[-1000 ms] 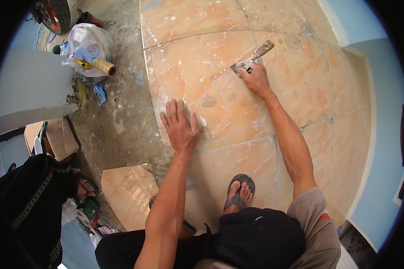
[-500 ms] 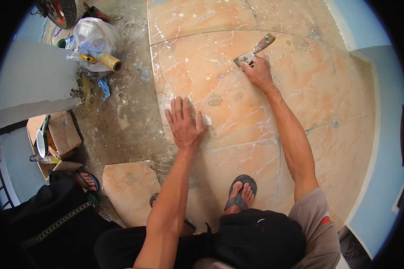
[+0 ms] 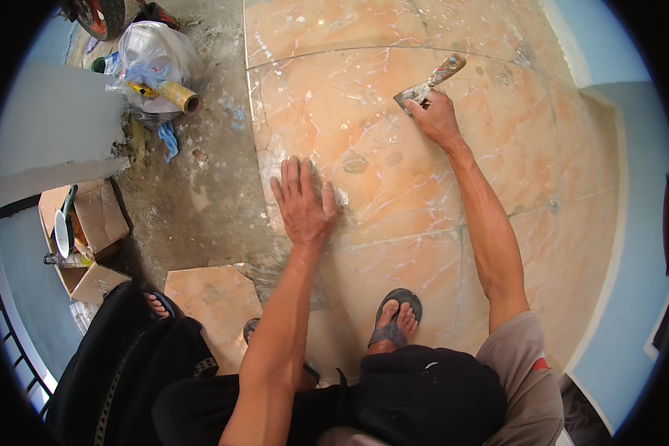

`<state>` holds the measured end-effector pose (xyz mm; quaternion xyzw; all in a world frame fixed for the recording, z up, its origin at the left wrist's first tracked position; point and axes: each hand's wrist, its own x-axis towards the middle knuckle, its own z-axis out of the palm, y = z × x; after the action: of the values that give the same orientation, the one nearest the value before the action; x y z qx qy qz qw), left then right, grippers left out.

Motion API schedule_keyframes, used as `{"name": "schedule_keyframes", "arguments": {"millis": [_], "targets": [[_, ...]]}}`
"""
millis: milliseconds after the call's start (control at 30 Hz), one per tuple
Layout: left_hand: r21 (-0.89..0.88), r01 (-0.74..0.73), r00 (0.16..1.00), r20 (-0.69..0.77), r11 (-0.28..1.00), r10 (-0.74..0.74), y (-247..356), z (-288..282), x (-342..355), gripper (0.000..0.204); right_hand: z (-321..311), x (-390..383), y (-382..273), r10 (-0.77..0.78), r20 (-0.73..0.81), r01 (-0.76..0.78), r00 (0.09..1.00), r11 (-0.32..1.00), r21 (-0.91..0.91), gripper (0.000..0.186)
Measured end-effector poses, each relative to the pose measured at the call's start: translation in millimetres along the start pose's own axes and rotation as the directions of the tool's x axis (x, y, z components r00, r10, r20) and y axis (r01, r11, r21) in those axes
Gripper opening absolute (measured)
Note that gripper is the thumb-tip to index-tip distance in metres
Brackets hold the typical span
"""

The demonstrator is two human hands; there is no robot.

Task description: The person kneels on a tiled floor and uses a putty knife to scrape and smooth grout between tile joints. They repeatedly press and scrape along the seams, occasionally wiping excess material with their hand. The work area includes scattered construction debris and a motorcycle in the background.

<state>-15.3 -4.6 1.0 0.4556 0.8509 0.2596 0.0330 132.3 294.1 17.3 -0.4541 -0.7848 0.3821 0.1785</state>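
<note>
My left hand [image 3: 305, 210] lies flat on the orange marbled floor tiles [image 3: 327, 104], fingers stretched forward, close to the tiles' left edge. A pale worn patch shows around its fingertips. Farther off to the right, my right hand [image 3: 436, 120] is closed around a putty knife [image 3: 447, 69]. The worn, paint-spotted handle sticks up past the hand toward the far right. Its smeared metal blade points left, close over the tile; whether it touches cannot be seen. Dark gaps run between the tiles, and white specks dot them.
Left of the tiles is rough concrete, with a plastic bag [image 3: 156, 52], a cardboard roll [image 3: 180, 97] and a blue rag [image 3: 169, 141]. A cardboard box [image 3: 100, 219] of tools stands by the wall. Another person in black clothing [image 3: 119, 364] is at lower left. A loose-looking tile [image 3: 208, 297] lies nearby.
My right hand has shifted slightly right with the putty knife. My left hand stays on the tile. The person in black at lower left has moved, and their foot is now more covered.
</note>
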Motion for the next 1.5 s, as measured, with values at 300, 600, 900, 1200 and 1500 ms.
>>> {"name": "schedule_keyframes", "arguments": {"millis": [300,600,900,1200,1500], "targets": [[-0.006,0.002,1.000,0.011,1.000,-0.001,0.7,-1.0,0.6,0.062,8.7,-22.5,8.6,-0.047,0.046,0.042,0.998,0.993,0.106,0.026],[-0.001,0.011,1.000,0.018,1.000,-0.011,-0.1,-0.1,0.6,0.062,10.5,-20.7,2.8,-0.023,-0.019,0.025,1.000,0.995,0.099,0.026],[0.002,0.010,1.000,0.015,1.000,-0.010,-0.8,1.0,-0.2,0.062,19.8,-2.4,-2.7,-0.035,-0.012,0.035,0.999,0.999,0.007,0.026],[0.010,0.009,1.000,0.016,1.000,-0.009,-0.8,-1.5,0.0,0.063,13.8,0.1,-6.5,-0.003,-0.095,0.004,0.996,1.000,0.017,0.027],[0.001,0.017,1.000,0.021,1.000,-0.017,-0.4,-1.2,-1.2,0.062,18.2,13.5,-3.8,0.102,-0.144,-0.081,0.984,0.987,0.141,0.030]]}}
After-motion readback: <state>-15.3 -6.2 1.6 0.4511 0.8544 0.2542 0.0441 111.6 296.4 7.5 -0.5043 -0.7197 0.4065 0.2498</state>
